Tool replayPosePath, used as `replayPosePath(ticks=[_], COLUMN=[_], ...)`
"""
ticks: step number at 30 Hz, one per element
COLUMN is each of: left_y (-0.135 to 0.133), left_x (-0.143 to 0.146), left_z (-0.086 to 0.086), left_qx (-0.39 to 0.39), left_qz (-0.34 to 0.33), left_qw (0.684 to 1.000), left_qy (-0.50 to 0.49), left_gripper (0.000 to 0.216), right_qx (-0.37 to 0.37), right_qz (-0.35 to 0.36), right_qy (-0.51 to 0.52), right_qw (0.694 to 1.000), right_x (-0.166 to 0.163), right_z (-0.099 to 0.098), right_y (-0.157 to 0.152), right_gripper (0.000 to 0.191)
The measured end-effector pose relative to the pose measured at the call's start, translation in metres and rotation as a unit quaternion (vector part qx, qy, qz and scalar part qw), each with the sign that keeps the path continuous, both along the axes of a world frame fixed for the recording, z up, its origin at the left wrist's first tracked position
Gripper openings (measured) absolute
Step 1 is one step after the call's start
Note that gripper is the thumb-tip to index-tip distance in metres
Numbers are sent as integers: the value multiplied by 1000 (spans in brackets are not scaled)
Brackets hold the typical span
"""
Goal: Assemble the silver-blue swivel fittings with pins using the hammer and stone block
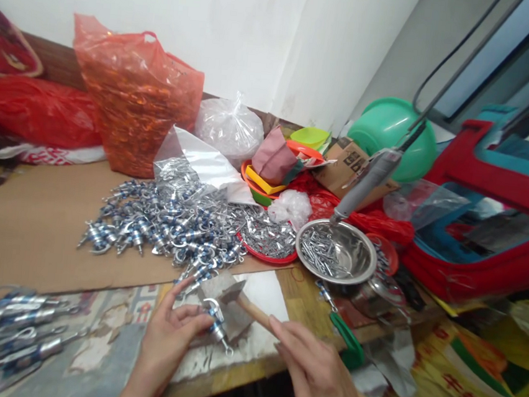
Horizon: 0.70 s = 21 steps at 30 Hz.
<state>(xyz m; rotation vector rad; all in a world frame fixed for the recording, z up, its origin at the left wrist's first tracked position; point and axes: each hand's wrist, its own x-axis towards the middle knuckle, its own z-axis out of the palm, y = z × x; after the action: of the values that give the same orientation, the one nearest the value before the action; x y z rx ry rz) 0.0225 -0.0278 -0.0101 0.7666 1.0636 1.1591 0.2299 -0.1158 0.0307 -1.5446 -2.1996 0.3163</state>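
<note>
Pinched between the thumb and fingers of my left hand (171, 330) is a small silver metal hook fitting (217, 326) with blue bands and a ring at its lower end. My right hand (318, 369) is closed round the wooden handle of a hammer (257, 316). The hammer's head is just above the fitting, over a grey metal block (239, 324) at the table's front edge. Whether the head touches the fitting I cannot tell. Behind my left hand spreads a large heap of similar hook fittings (164, 220).
A red tray (268, 259) of small metal pieces and a steel bowl (370, 265) of metal pins stand behind the block. A grey-handled electric tool (369, 183) hangs above the bowl. Longer metal fittings (8, 330) lie front left. Red bags (134, 98) line the wall.
</note>
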Motion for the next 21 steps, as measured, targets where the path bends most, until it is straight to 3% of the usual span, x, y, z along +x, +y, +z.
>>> replayPosePath(ticks=[3,7,9,11,13,17,21], left_y=[-1,0,2,3,4,5,5], left_x=[-1,-8,-12,-15,-17,-14,-9], left_z=[0,-4,-4,-3,0,9,11], left_qx=[8,28,68,118,147,147,155], left_qz=[4,-12,-26,-18,-7,-58,-46], left_qw=[1000,980,964,952,942,944,946], left_qy=[24,195,254,282,302,289,281], left_gripper=[82,32,21,17,14,12,11], right_qx=[-14,-55,-86,-129,-123,-26,-54], right_qz=[-2,-101,-125,-94,-74,-130,-143], right_qy=[43,144,171,144,74,-61,-99], right_qw=[999,983,974,977,987,989,983], right_x=[1,11,20,28,32,31,18], right_z=[-7,-22,-28,-31,-29,-19,-22], right_y=[1,21,37,56,77,134,195], right_gripper=[48,37,37,34,27,26,20])
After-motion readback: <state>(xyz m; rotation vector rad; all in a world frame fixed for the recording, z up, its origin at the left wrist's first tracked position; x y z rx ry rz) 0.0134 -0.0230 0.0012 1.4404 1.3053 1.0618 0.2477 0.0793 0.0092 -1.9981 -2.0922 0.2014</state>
